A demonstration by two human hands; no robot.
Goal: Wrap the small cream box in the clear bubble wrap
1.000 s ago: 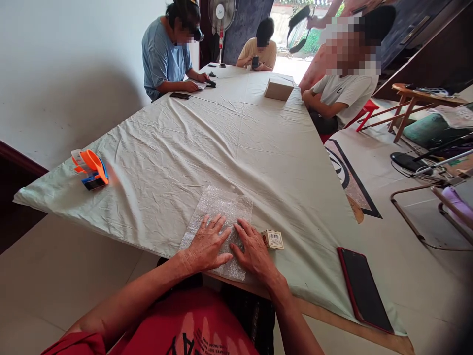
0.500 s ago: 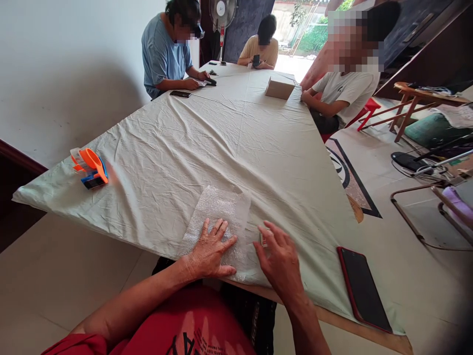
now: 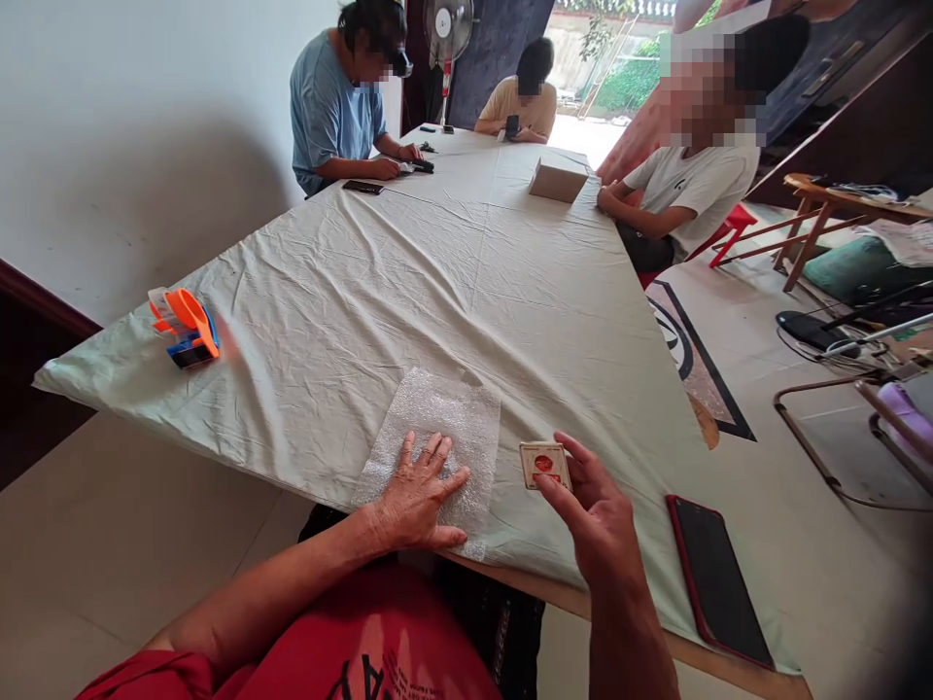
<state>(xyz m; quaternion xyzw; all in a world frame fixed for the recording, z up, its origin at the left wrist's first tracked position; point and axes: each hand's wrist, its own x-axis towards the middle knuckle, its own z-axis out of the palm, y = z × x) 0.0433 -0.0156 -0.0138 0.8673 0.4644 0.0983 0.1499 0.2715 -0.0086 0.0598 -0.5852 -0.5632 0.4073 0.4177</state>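
Note:
A sheet of bubble wrap lies flat near the table's front edge. On top of it rests my left hand, palm down with its fingers spread. My right hand pinches a small, flat cream-coloured box with a red print between thumb and fingers. It holds the box just to the right of the bubble wrap. The far end of the box is free, while my fingers hide its right side.
A red-cased phone lies at the right table edge. An orange and blue tape dispenser stands at the left. At the far end are a cardboard box, a dark phone and three seated people along the pale cloth.
My right hand has picked up the small box, which lay partly hidden under its fingers, and turned it to show its printed face. The left hand stays on the bubble wrap.

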